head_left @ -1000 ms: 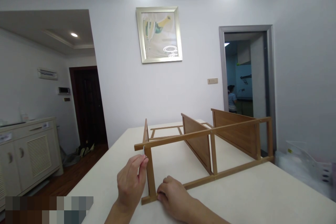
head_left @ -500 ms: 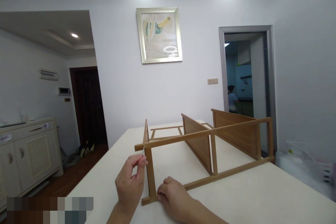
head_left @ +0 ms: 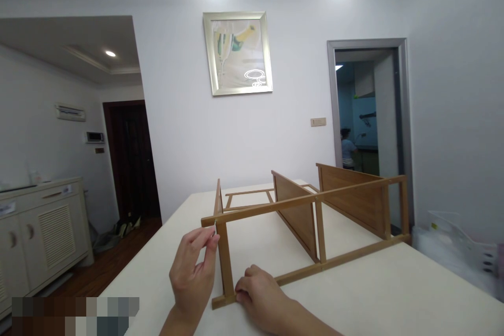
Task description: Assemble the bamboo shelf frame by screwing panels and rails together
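Note:
A brown wooden shelf unit (head_left: 279, 203) lies on its side on the table, its boards standing on edge. Near its left corner, my left hand (head_left: 195, 262) pinches a thin silvery metal rod (head_left: 215, 228) between thumb and fingertips. The rod points up at the underside of the upper rail, by the end crosspiece (head_left: 223, 260); whether its tip sits in a hole I cannot tell. My right hand (head_left: 260, 294) is closed with curled fingers at the lower rail (head_left: 299, 273), close beside the foot of that crosspiece.
The pale table (head_left: 366, 294) reaches toward the wall. A louvred cabinet (head_left: 55, 231) stands on the left, and clear plastic wrapping with a white basket (head_left: 480, 254) is at the right. Beyond the doorway (head_left: 331, 105) a person (head_left: 347, 149) is in another room.
My left hand has turned slightly and shifted a little up and left, with the rod still pinched. My right hand and the shelf unit stay where they were.

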A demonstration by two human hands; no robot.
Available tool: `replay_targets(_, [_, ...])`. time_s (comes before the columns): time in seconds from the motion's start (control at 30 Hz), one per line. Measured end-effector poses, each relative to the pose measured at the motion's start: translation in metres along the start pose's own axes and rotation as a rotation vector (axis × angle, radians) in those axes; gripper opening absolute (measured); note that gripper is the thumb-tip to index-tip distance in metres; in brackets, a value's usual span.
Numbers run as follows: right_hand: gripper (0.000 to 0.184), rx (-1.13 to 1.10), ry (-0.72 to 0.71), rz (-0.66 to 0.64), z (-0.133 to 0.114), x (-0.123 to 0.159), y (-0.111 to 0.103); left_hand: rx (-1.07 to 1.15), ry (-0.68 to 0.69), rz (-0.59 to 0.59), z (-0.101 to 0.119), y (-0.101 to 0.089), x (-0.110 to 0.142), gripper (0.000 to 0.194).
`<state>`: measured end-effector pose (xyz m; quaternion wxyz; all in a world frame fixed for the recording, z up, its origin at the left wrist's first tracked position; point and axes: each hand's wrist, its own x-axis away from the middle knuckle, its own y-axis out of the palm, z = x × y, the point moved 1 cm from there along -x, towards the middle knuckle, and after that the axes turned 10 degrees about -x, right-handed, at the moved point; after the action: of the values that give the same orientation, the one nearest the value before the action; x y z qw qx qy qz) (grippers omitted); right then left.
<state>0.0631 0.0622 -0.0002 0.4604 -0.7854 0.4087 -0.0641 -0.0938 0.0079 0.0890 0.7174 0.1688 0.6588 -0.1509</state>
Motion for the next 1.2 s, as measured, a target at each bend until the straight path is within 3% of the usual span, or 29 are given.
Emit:
replay_targets(0.1, [0.022, 0.000, 0.001, 0.002, 0.000, 0.000, 0.000, -0.077, 0.118, 0.026, 0.001, -0.002, -0.002, 0.043])
replay_targets(0.23, [0.022, 0.001, 0.005, -0.008, 0.001, 0.000, 0.000, -0.113, 0.168, -0.012, -0.005, -0.002, 0.004, 0.050])
replay_targets(0.47, [0.021, 0.005, 0.007, -0.012, 0.000, -0.001, 0.000, -0.059, 0.208, -0.057, -0.001, -0.002, 0.001, 0.035])
replay_targets(0.7, [0.021, 0.002, 0.009, -0.002, 0.001, 0.000, 0.000, -0.056, 0.189, -0.012, 0.007, -0.001, -0.008, 0.028])
replay_targets(1.1, [0.020, 0.004, 0.016, -0.006, -0.001, -0.001, 0.000, -0.106, 0.181, 0.025, 0.010, 0.000, -0.006, 0.036])
replay_targets(1.2, [0.020, 0.002, 0.011, -0.005, 0.000, -0.001, 0.000, -0.020, 0.075, 0.019, 0.003, 0.003, 0.002, 0.041])
